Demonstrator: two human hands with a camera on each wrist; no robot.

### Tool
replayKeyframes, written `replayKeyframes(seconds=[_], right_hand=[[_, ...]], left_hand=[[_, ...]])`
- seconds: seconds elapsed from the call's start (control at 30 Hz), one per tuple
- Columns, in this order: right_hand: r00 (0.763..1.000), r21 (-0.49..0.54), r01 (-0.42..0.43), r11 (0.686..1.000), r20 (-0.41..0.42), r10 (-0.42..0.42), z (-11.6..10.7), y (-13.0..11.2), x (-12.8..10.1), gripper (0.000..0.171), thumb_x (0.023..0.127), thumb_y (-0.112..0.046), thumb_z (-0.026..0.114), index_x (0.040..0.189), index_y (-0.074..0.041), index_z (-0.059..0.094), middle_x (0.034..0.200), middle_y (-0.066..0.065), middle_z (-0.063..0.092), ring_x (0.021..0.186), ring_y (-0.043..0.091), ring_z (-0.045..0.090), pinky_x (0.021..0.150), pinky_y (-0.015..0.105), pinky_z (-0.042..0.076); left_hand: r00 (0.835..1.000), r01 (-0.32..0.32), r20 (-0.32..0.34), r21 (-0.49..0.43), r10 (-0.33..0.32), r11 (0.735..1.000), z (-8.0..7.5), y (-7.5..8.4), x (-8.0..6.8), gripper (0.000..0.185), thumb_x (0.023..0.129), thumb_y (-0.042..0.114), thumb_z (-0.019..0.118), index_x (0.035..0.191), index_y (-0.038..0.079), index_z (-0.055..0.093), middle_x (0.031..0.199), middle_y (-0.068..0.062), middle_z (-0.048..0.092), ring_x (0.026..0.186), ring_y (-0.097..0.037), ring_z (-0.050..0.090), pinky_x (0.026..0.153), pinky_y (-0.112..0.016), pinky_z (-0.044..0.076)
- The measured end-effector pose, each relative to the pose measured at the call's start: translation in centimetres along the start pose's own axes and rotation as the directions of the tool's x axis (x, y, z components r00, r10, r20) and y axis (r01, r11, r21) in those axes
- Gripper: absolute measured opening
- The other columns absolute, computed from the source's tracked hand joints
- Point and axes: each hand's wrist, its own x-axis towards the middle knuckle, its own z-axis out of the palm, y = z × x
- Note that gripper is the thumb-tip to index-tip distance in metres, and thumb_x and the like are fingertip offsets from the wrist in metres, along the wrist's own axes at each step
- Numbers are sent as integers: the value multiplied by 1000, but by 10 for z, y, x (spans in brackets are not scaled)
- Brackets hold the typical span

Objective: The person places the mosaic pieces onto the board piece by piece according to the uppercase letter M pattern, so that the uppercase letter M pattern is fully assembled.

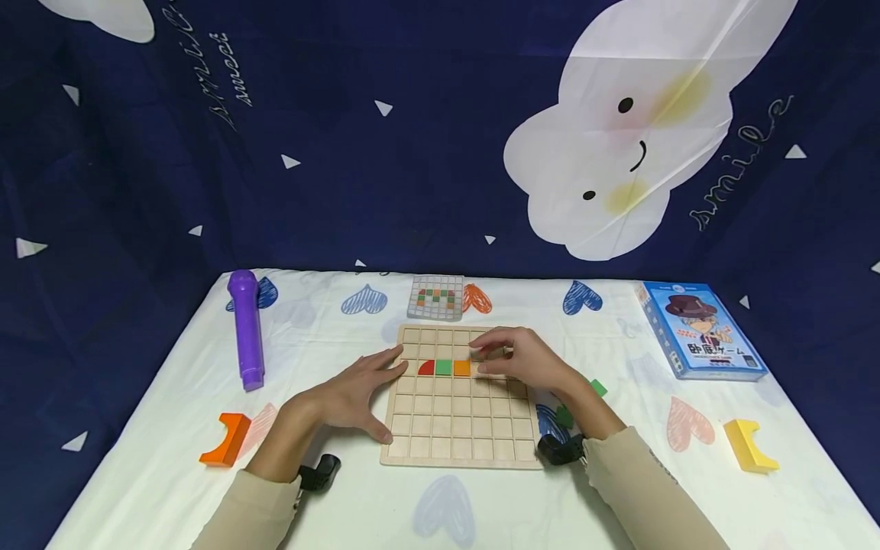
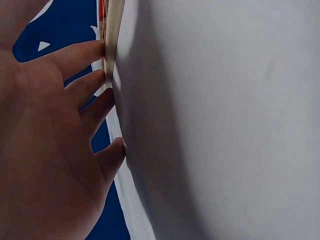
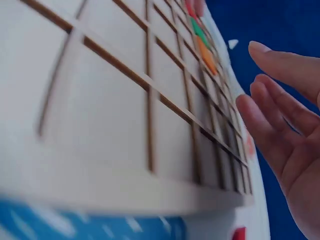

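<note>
A wooden grid board (image 1: 462,428) lies in the middle of the table. Side by side in one of its upper rows sit a red rounded tile (image 1: 427,368), a green square tile (image 1: 443,368) and an orange square tile (image 1: 461,368). With fingers spread, my left hand (image 1: 347,393) touches the board's left edge, thumb near the lower corner. My right hand (image 1: 525,359) hovers over the upper right squares, fingertips just right of the orange tile. In the right wrist view its thumb and fingers (image 3: 260,117) are apart, with nothing seen between them.
Behind the board lies a small pattern card (image 1: 436,298) with coloured squares. Green pieces (image 1: 599,388) lie by the right forearm. A purple microphone-shaped stick (image 1: 247,328) and orange block (image 1: 226,440) are at left; a blue game box (image 1: 704,331) and yellow block (image 1: 751,446) at right.
</note>
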Motion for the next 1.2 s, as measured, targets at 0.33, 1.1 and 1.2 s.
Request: replayKeyframes(seconds=[0.33, 1.1, 1.2], right_hand=[[999, -93, -11, 996, -48, 7, -34, 10, -28, 38, 88, -19, 80, 124, -9, 73, 125, 11, 72, 110, 31, 60, 86, 22, 58], [985, -154, -149, 977, -112, 132, -85, 52, -94, 41, 91, -26, 77, 130, -15, 70, 133, 8, 71, 124, 33, 59, 97, 26, 55], [984, -154, -152, 976, -115, 135, -85, 56, -99, 41, 91, -26, 77, 129, -15, 71, 132, 7, 71, 123, 32, 59, 96, 24, 55]], left_hand=[[1000, -19, 1, -6, 19, 1000, -1, 0, -1, 116, 65, 44, 93, 158, 5, 36, 174, -11, 14, 158, -43, 17, 125, -66, 23], [1000, -10, -7, -11, 10, 1000, -1, 1, -1, 116, 64, 42, 93, 158, 6, 36, 173, -12, 14, 158, -42, 17, 124, -65, 24], [1000, -9, -9, -6, 9, 1000, -1, 2, -1, 115, 64, 41, 94, 158, 6, 36, 173, -11, 15, 158, -42, 18, 124, -65, 25]])
